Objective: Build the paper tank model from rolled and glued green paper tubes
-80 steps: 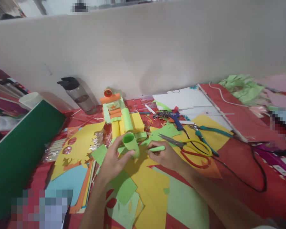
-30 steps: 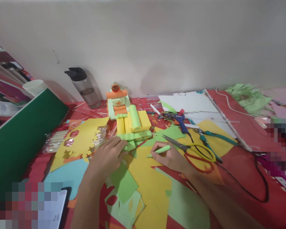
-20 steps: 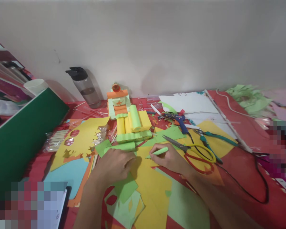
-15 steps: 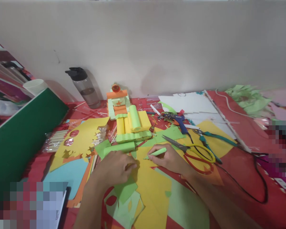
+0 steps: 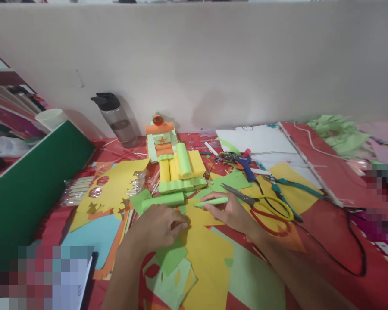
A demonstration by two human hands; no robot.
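My right hand [image 5: 231,210] pinches a thin light green paper roll [image 5: 213,201] that tapers towards its left end. It is held nearly level over the yellow paper [image 5: 210,254]. To the left, my left hand [image 5: 163,226] is closed with its fingers curled down; whatever they may hold is hidden. Just behind it lies a thicker green paper roll [image 5: 163,200]. A paper model with yellow and green rolls [image 5: 183,165] stands beyond both hands, with an orange and pale green paper model [image 5: 160,140] behind it.
Yellow-and-red-handled scissors [image 5: 255,201], teal-handled pliers [image 5: 283,189] and a blue glue gun [image 5: 245,165] with a black cord lie on the right. A water bottle [image 5: 121,122] stands near the wall. On the left are a green board [image 5: 42,198] and wrapped sticks [image 5: 79,189].
The thin paper roll has swung from a slant to nearly level as my right hand shifted slightly right. My left hand has barely moved.
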